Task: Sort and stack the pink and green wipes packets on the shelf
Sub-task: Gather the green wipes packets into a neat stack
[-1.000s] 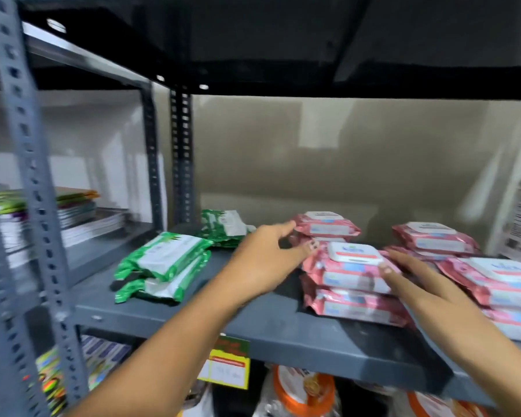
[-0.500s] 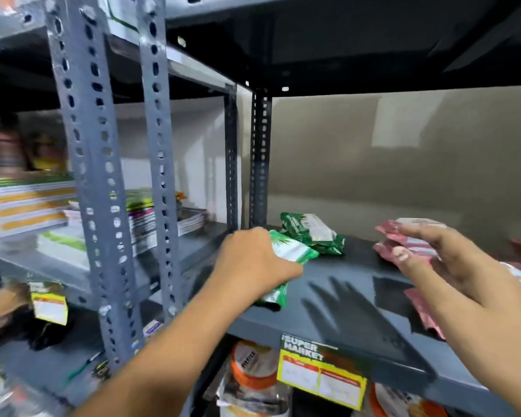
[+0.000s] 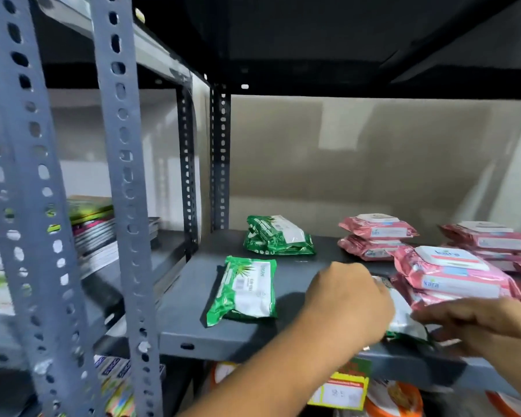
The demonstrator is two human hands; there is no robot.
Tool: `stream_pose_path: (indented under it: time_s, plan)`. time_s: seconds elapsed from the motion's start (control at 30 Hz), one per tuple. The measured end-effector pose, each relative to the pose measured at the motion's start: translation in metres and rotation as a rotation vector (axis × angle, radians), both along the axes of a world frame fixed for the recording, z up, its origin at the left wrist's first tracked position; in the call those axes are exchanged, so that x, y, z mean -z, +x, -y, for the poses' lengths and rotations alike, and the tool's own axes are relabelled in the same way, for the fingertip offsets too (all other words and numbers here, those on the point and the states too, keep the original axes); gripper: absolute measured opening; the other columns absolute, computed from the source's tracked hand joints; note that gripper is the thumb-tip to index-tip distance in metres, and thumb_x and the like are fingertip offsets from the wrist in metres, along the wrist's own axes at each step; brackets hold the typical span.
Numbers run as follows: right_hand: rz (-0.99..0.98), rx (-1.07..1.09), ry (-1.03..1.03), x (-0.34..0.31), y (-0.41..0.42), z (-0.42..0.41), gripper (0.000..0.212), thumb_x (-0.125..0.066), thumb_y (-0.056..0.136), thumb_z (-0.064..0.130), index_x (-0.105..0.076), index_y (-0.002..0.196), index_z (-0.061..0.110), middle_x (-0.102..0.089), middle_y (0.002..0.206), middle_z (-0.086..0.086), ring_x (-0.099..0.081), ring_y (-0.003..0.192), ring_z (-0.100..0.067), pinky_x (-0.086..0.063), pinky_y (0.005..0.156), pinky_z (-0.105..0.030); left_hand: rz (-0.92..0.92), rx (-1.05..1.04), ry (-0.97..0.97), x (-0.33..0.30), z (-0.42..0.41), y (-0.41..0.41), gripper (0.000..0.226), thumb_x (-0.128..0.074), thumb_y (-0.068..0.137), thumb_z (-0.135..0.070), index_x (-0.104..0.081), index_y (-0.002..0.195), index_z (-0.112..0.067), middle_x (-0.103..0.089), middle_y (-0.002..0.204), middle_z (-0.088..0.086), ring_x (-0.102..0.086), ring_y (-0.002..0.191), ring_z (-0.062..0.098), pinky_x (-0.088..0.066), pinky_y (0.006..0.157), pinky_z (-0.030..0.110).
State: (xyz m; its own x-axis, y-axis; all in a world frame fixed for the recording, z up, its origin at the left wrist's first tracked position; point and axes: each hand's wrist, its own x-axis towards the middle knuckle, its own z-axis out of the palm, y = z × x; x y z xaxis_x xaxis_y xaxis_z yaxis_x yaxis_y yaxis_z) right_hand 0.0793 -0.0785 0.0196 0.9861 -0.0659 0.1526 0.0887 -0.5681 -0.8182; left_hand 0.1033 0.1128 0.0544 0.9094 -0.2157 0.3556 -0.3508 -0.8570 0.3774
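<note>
My left hand point(image 3: 349, 302) is closed on a green wipes packet point(image 3: 405, 322) lying at the shelf's front edge, right against a stack of pink packets point(image 3: 451, 275). My right hand point(image 3: 481, 326) is blurred, its fingers spread flat at that packet's right end. Another green packet point(image 3: 244, 291) lies flat at the front left of the grey shelf point(image 3: 193, 337). Further green packets point(image 3: 278, 236) sit at the back. Two pink packets point(image 3: 376, 236) are stacked at the back middle, with more pink ones point(image 3: 487, 240) at the back right.
Perforated grey uprights point(image 3: 118, 176) stand close on the left, and a dark shelf board point(image 3: 313, 40) hangs overhead. Stacked books point(image 3: 94, 230) fill the neighbouring bay. A yellow price tag point(image 3: 340, 392) and orange-lidded goods point(image 3: 394, 398) sit below the shelf.
My left hand has carried a green packet from the front-left pile rightward to the pink stack. One green packet stays at the front left. My right hand has dropped lower.
</note>
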Motion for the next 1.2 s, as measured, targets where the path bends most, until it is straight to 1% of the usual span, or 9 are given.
stream_pose_path:
  time_s: [0.17, 0.33, 0.43, 0.53, 0.7, 0.87, 0.97, 1.07, 1.2]
  plan:
    - [0.226, 0.097, -0.375, -0.022, -0.006, -0.016, 0.071, -0.063, 0.086, -0.003, -0.071, 0.079, 0.066, -0.079, 0.092, 0.019, -0.073, 0.091, -0.008, -0.058, 0.081, -0.03, 0.182, -0.335, 0.048, 0.004, -0.086, 0.007, 0.071, -0.046, 0.077, -0.073, -0.061, 0.113, -0.014, -0.06, 0.113, 0.01, -0.051, 0.109, 0.028, -0.047, 0.086, 0.039]
    - [0.217, -0.218, -0.275, -0.067, 0.029, -0.085, 0.044, -0.059, 0.091, -0.001, -0.08, 0.091, 0.038, -0.078, 0.088, 0.026, -0.07, 0.089, 0.01, -0.056, 0.086, -0.022, -0.095, -0.449, 0.114, 0.016, -0.128, 0.003, 0.088, -0.055, 0.052, -0.085, -0.058, 0.113, -0.021, -0.059, 0.116, 0.006, -0.055, 0.108, 0.026, -0.047, 0.083, 0.035]
    - [0.128, -0.352, -0.414, -0.074, 0.064, -0.119, 0.046, -0.051, 0.089, -0.006, -0.079, 0.097, 0.029, -0.076, 0.091, 0.021, -0.065, 0.081, 0.016, -0.051, 0.081, -0.014, -0.131, -0.316, 0.07, 0.013, -0.14, 0.002, 0.059, -0.059, 0.051, -0.073, -0.066, 0.086, -0.026, -0.068, 0.09, -0.005, -0.062, 0.084, 0.017, -0.043, 0.058, 0.028]
    - [0.117, -0.422, -0.54, -0.075, 0.084, -0.129, 0.041, -0.054, 0.089, -0.001, -0.077, 0.112, 0.023, -0.078, 0.108, 0.011, -0.069, 0.092, 0.005, -0.055, 0.089, -0.023, -0.24, -0.178, -0.029, 0.01, -0.153, 0.004, 0.046, -0.063, 0.053, -0.057, -0.067, 0.091, -0.032, -0.071, 0.079, -0.011, -0.063, 0.063, 0.0, -0.043, 0.044, 0.02]
    - [0.047, -0.47, -0.699, -0.068, 0.095, -0.117, 0.037, -0.07, 0.084, 0.003, -0.077, 0.113, 0.025, -0.079, 0.105, 0.01, -0.073, 0.088, 0.0, -0.058, 0.083, -0.021, -0.357, -0.011, -0.181, 0.008, -0.153, 0.022, 0.065, -0.064, 0.064, -0.029, -0.062, 0.128, -0.034, -0.072, 0.116, -0.016, -0.072, 0.086, 0.011, -0.057, 0.077, 0.031]
    - [-0.009, -0.44, -0.742, -0.069, 0.1, -0.11, 0.031, -0.067, 0.084, 0.002, -0.08, 0.102, 0.024, -0.082, 0.089, 0.004, -0.076, 0.071, -0.005, -0.061, 0.08, -0.027, -0.347, 0.072, -0.347, 0.009, -0.149, 0.036, 0.061, -0.067, 0.071, -0.006, -0.065, 0.128, -0.024, -0.054, 0.141, -0.016, -0.06, 0.108, 0.002, -0.05, 0.093, 0.023]
    - [0.029, -0.421, -0.742, -0.075, 0.103, -0.107, 0.034, -0.06, 0.086, 0.001, -0.079, 0.099, 0.026, -0.08, 0.093, 0.007, -0.074, 0.082, -0.006, -0.059, 0.085, -0.03, -0.194, 0.015, -0.473, 0.016, -0.157, 0.031, 0.049, -0.07, 0.073, -0.009, -0.07, 0.116, -0.032, -0.065, 0.124, -0.016, -0.059, 0.11, 0.002, -0.046, 0.093, 0.024]
    - [0.06, -0.446, -0.647, -0.075, 0.105, -0.108, 0.043, -0.05, 0.086, -0.008, -0.067, 0.112, 0.021, -0.072, 0.114, 0.004, -0.067, 0.107, -0.015, -0.054, 0.09, -0.032, -0.035, -0.149, -0.726, 0.024, -0.164, 0.023, 0.02, -0.058, 0.072, -0.016, -0.073, 0.074, -0.029, -0.079, 0.076, -0.004, -0.069, 0.063, 0.007, -0.054, 0.058, 0.028]
    - [-0.012, -0.532, -0.699, -0.074, 0.098, -0.114, 0.053, -0.037, 0.081, -0.013, -0.056, 0.117, 0.02, -0.069, 0.125, -0.001, -0.063, 0.116, -0.019, -0.048, 0.07, -0.02, -0.286, -0.201, -0.765, 0.026, -0.157, 0.021, 0.024, -0.058, 0.061, -0.03, -0.073, 0.072, -0.015, -0.078, 0.067, 0.004, -0.065, 0.054, 0.018, -0.053, 0.059, 0.032]
